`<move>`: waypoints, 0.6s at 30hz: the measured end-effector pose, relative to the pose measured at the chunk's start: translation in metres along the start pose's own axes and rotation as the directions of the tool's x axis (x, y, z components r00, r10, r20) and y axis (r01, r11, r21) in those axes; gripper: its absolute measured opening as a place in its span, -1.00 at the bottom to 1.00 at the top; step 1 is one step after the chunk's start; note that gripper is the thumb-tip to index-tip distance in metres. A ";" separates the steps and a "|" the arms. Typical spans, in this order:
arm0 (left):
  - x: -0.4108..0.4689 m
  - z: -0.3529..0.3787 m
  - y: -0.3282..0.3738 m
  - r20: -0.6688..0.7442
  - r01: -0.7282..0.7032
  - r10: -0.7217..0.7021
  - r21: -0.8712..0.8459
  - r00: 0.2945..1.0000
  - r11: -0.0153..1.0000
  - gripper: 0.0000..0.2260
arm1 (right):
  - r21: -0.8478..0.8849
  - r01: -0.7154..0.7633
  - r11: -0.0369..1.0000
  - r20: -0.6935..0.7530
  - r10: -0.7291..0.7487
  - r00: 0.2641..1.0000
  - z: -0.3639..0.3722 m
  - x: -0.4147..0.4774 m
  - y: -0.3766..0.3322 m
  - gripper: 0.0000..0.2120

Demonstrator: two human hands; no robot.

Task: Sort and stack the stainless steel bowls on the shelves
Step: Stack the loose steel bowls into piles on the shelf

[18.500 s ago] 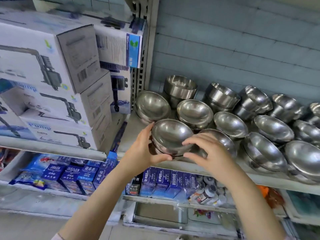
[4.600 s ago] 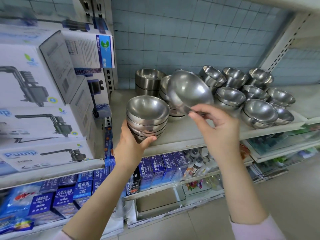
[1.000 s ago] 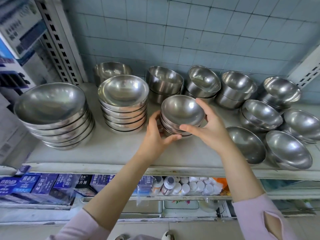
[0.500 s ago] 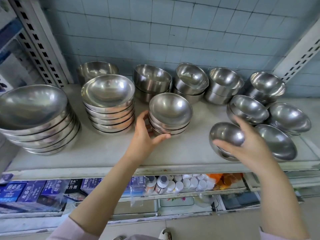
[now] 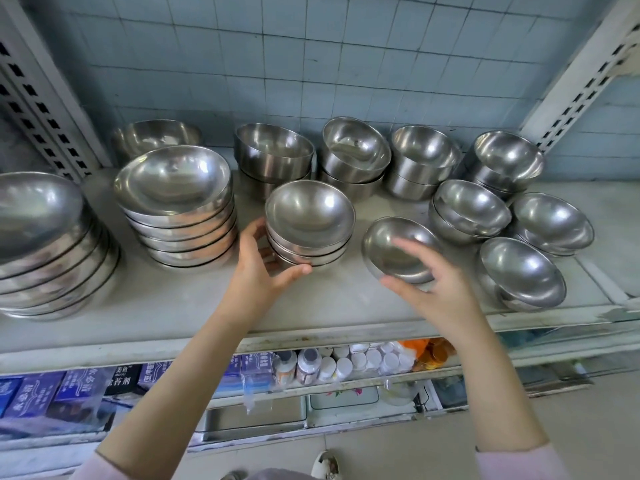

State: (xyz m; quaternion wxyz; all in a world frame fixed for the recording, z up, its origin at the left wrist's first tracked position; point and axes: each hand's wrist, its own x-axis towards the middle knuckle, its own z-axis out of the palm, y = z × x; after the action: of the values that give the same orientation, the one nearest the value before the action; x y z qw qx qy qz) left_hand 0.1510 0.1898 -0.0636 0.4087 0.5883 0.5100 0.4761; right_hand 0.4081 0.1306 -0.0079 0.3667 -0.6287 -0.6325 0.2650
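1. Our left hand (image 5: pixel 258 271) curls thumb and fingers round a short stack of round stainless steel bowls (image 5: pixel 310 216) on the white shelf (image 5: pixel 173 306). The stack sits at one o'clock from the palm.
2. Our right hand (image 5: pixel 440 289) grips a single tilted shiny steel bowl (image 5: pixel 394 251), which lies at eleven o'clock from the palm and three o'clock of the stack.
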 end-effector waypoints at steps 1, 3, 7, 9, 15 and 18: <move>0.000 0.000 0.000 -0.003 0.003 -0.003 0.000 1.000 1.000 -0.16 | -0.039 0.019 0.999 -0.074 -0.022 0.997 0.001 0.002 0.002 -0.32; -0.001 -0.001 0.002 -0.005 0.012 -0.012 -0.002 1.000 1.000 -0.13 | -0.099 -0.044 0.994 -0.098 0.034 0.995 -0.001 0.005 0.007 -0.17; -0.002 -0.001 0.006 -0.005 0.041 -0.041 -0.014 0.999 0.999 -0.07 | -0.070 -0.180 0.981 0.018 0.181 0.983 -0.003 0.012 0.016 0.05; -0.002 -0.001 0.007 -0.001 0.051 -0.051 -0.007 0.999 0.999 -0.07 | -0.043 -0.180 0.983 -0.007 0.180 0.984 -0.001 0.016 0.018 0.11; -0.002 -0.002 0.006 0.006 0.055 -0.055 0.004 0.998 0.998 -0.14 | 0.160 -0.126 0.979 -0.158 0.152 0.976 -0.009 0.021 0.001 0.18; -0.002 -0.002 0.006 0.014 0.049 -0.049 -0.001 0.999 0.999 -0.13 | 0.234 -0.013 0.972 -0.143 0.047 0.989 -0.013 0.031 -0.028 0.20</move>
State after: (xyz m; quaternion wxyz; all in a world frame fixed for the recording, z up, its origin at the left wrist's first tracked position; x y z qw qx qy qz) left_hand 0.1502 0.1872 -0.0573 0.4243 0.5788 0.5209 0.4622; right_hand 0.4036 0.1580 0.0266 0.4793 -0.6090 -0.5587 0.2954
